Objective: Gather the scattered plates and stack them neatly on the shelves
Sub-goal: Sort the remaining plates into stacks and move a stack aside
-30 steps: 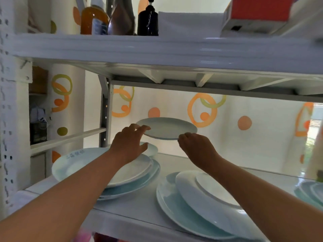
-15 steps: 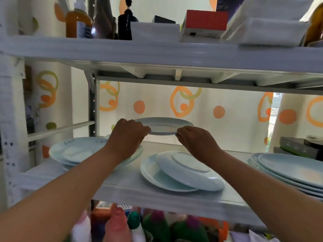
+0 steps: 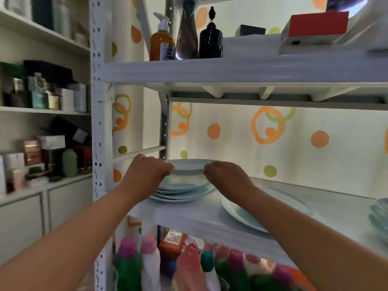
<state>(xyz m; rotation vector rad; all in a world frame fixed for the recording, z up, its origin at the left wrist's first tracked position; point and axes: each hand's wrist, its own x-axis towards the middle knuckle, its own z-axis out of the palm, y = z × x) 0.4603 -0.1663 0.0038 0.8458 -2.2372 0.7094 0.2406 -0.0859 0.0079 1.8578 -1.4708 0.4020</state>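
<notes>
Pale-blue plate (image 3: 189, 165) is pinched at its rim by the left hand (image 3: 147, 173) and right hand (image 3: 227, 177), mid-frame, just above the stack (image 3: 180, 193) on the shelf (image 3: 201, 219). Stacking is under way; a level, centred lowering is called for next.

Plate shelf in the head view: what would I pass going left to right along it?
Left hand → small plate held between both hands → right hand → wide plate lying flat → pile of plates at the right edge.
</notes>
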